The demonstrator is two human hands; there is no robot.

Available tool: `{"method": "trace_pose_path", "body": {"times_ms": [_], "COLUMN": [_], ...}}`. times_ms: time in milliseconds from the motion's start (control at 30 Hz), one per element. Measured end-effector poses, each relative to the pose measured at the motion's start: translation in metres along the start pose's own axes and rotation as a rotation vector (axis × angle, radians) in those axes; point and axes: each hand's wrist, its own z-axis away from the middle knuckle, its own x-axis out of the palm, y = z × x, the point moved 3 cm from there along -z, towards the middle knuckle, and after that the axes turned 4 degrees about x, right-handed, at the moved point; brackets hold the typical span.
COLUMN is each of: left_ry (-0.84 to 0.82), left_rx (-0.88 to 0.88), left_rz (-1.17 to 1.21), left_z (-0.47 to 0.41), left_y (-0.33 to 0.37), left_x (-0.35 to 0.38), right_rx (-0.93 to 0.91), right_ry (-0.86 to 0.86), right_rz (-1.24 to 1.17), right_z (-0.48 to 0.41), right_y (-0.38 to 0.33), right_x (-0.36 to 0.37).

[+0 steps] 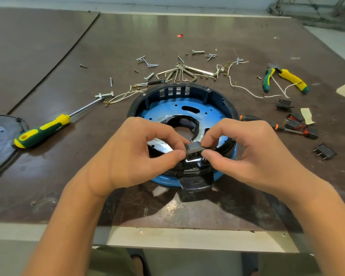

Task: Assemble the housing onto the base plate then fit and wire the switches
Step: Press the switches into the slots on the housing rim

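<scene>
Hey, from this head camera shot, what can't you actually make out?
1. Head view: whether the switch is seated in the housing; the left hand and right hand pinching it cover the near wall.
2. Head view: the dark round cover runs off the left edge, so its full shape is unknown.
3. Head view: the loose brass terminals are too small to identify.

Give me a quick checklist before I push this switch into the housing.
1. Two-handed pinch on switch, left hand and right hand: ok.
2. It sits above near rim of housing: ok.
3. Rim beneath it free of obstruction: cannot tell, hands hide it.
4. Housing sitting on blue base plate: ok.
5. Orientation right for fitting: cannot tell.
6. Loose wires lying behind housing: ok.
</scene>
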Motion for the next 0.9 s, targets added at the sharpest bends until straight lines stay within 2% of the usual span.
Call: {"method": "trace_pose_path", "body": {"times_ms": [200,900], "left_ry": [-0.015,-0.015], "left_rx": [-0.01,0.038], "left_rz": [-0.017,-0.041], "left_z": [0.0004,-0.0008], "left_y": [-0.0026,-0.0013], "left_x": [0.0016,0.0014], "right_rx": [-0.003,0.01], "right_ry": [-0.106,-0.04], "right_rz": [-0.077,-0.165], "right_z": [-0.0009,-0.0006], "right_y": [0.0026,0.0046], "right_x": [-0.008,-0.01]}}
